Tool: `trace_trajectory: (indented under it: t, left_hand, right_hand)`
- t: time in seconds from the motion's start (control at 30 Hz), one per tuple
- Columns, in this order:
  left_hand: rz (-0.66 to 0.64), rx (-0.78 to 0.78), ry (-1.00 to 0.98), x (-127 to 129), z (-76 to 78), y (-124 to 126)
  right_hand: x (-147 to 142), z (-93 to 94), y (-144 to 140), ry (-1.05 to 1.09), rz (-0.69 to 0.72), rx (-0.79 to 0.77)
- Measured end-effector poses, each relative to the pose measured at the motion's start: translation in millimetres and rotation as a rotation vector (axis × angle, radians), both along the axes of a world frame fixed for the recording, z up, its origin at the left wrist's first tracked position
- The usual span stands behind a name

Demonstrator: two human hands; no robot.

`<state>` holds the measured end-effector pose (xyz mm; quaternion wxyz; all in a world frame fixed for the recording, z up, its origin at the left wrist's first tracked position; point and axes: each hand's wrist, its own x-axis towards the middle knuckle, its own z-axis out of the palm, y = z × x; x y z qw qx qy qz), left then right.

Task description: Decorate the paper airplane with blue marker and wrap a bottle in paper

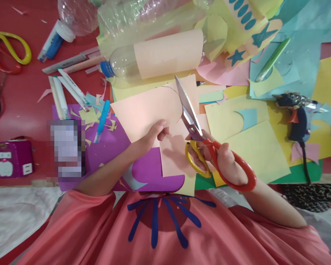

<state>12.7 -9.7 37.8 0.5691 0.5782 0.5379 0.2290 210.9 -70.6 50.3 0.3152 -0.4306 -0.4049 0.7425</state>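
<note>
My left hand point(156, 134) pinches the lower edge of a peach paper sheet point(146, 108) between thumb and curled fingers. A curved line runs near the sheet's upper right side. My right hand point(230, 165) grips large scissors point(192, 119) with one red and one yellow handle loop. Their blades lie at the sheet's right edge, tips pointing away from me; how far they are parted is hard to tell. Below lies another peach piece point(172, 158). Just beyond the sheet, a clear plastic bottle point(124, 60) with a blue cap is wrapped in peach paper point(169, 53).
At right are a glue gun point(300, 121), yellow sheets point(267, 147) and a green cutter point(274, 59). On the left lie markers point(71, 88), paper scraps, a phone point(67, 149), a purple power adapter point(14, 158) and other scissors point(15, 48). Purple paper point(151, 169) is nearest me.
</note>
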Motion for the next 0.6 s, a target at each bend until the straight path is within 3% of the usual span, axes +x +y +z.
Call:
trace_trajectory:
  t: [0.6]
  left_hand:
    - [0.112, -0.020, -0.206, -7, -23.9, -1]
  right_hand:
    - [7, -12.0, -7, -0.005, -0.014, 0.056]
